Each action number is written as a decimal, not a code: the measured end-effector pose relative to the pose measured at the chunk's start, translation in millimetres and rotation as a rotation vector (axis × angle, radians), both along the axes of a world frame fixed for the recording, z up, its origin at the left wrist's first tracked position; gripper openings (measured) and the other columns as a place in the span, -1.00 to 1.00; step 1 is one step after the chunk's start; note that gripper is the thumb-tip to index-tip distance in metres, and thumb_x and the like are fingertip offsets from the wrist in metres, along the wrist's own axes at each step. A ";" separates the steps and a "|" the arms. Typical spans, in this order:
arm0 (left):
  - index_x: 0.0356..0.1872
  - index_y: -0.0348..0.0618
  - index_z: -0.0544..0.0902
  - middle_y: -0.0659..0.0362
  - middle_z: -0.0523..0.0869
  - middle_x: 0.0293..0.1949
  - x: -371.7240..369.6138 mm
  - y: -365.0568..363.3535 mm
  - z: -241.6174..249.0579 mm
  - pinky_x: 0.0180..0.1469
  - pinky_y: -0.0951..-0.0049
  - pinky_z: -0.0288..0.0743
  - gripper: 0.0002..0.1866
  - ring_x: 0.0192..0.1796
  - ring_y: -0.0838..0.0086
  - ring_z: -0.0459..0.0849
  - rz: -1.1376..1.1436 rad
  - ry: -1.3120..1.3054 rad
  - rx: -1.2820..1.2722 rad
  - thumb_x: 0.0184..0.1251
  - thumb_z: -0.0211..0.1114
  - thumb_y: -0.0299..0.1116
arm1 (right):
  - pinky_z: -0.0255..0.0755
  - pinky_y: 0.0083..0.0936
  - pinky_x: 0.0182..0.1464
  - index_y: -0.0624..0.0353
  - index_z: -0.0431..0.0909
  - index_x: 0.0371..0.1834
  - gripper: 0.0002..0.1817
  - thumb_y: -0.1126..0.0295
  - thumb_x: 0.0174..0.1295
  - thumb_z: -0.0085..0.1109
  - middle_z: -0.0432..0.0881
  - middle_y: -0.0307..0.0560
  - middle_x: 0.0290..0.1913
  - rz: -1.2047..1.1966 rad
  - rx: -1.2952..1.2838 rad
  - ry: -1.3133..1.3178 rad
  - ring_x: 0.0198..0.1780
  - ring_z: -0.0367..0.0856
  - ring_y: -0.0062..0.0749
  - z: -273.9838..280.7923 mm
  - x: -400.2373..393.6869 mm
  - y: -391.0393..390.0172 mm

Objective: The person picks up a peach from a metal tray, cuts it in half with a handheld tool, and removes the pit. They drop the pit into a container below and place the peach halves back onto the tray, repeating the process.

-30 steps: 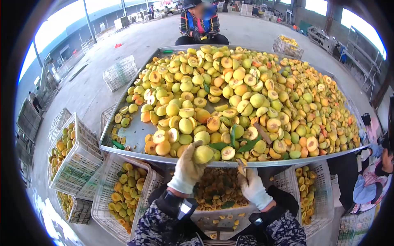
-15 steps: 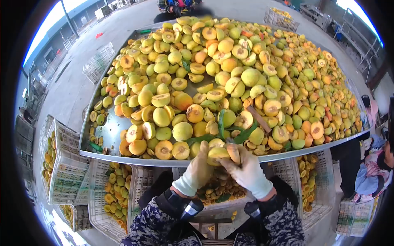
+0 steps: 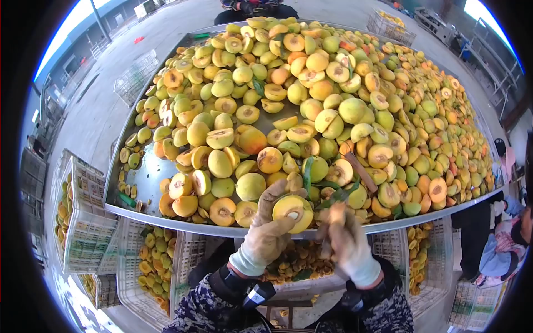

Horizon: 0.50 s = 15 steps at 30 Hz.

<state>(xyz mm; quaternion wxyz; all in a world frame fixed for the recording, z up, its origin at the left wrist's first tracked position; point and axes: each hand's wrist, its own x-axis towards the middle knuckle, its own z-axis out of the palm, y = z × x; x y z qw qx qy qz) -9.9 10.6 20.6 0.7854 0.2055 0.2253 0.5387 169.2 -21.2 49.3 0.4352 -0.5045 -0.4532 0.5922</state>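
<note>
My left hand (image 3: 267, 225), in a stained glove, grips a yellow fruit half (image 3: 292, 214) at the near edge of the metal table (image 3: 161, 215). Its cut face with a pale centre is turned upward. Just to the right, my gloved right hand (image 3: 345, 238) is closed and blurred, with an orange-brown object (image 3: 337, 212) at its fingers that I cannot make out. Beyond both hands lies a large heap of halved and whole fruit (image 3: 311, 105). Green leaves (image 3: 308, 176) and a brown stick (image 3: 361, 172) rest on the heap.
Below the table edge, crates of fruit stand at the left (image 3: 125, 266) and right (image 3: 438, 261), with cut pieces (image 3: 300, 258) between my arms. A person (image 3: 502, 244) is at the right edge; another (image 3: 255, 8) sits beyond the table.
My hands have moved apart, the right one lower and to the right. The fruit in my left hand now shows its cut face. The view has shifted slightly.
</note>
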 end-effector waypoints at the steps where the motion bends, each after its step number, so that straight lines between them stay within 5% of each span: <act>1: 0.41 0.07 0.29 0.00 0.44 0.31 1.2 -0.1 1.2 0.32 0.17 0.47 -0.33 0.30 0.19 0.51 0.072 0.025 0.020 0.27 0.13 -0.65 | 0.42 -0.61 -0.46 0.26 0.42 0.08 -0.58 0.09 0.46 -0.01 0.57 -0.12 -0.42 0.107 0.084 -0.132 -0.51 0.51 -0.58 -6.3 -1.4 -6.7; 3: 0.42 0.07 0.28 0.03 0.44 0.31 0.3 0.2 4.7 0.32 0.17 0.47 -0.28 0.31 0.18 0.50 0.101 0.041 -0.028 0.23 0.15 -0.71 | 0.44 -0.40 -0.38 0.31 0.40 0.03 -0.64 0.19 0.47 0.01 0.56 -0.04 -0.43 0.189 0.200 -0.222 -0.45 0.56 -0.39 -17.5 -11.2 -13.9; 7: 0.36 -0.01 0.31 0.03 0.43 0.30 4.7 -2.7 1.8 0.32 0.27 0.41 -0.36 0.31 0.26 0.46 0.063 -0.064 0.002 0.25 0.15 -0.70 | 0.45 -0.33 -0.38 0.32 0.40 0.02 -0.70 0.30 0.42 0.09 0.55 0.04 -0.45 0.145 0.264 -0.321 -0.45 0.59 -0.15 -17.3 -20.5 -10.4; 9: 0.29 0.03 0.39 0.00 0.42 0.34 6.7 -3.3 -12.6 0.34 0.08 0.43 -0.40 0.32 0.13 0.48 0.086 -0.062 0.091 0.22 0.20 -0.68 | 0.46 -0.30 -0.38 0.32 0.40 0.01 -0.72 0.34 0.40 0.10 0.56 0.09 -0.45 0.111 0.377 -0.415 -0.45 0.60 -0.04 -22.8 -22.9 -10.4; 15: 0.19 0.04 0.43 -0.02 0.42 0.34 15.1 -11.7 -22.1 0.30 0.06 0.46 -0.44 0.29 0.09 0.49 0.137 -0.067 0.209 0.19 0.18 -0.72 | 0.45 -0.11 -0.41 0.32 0.32 0.04 -0.72 0.46 0.33 0.07 0.55 0.20 -0.47 0.003 0.532 -0.634 -0.46 0.56 0.26 -31.1 -33.9 -17.4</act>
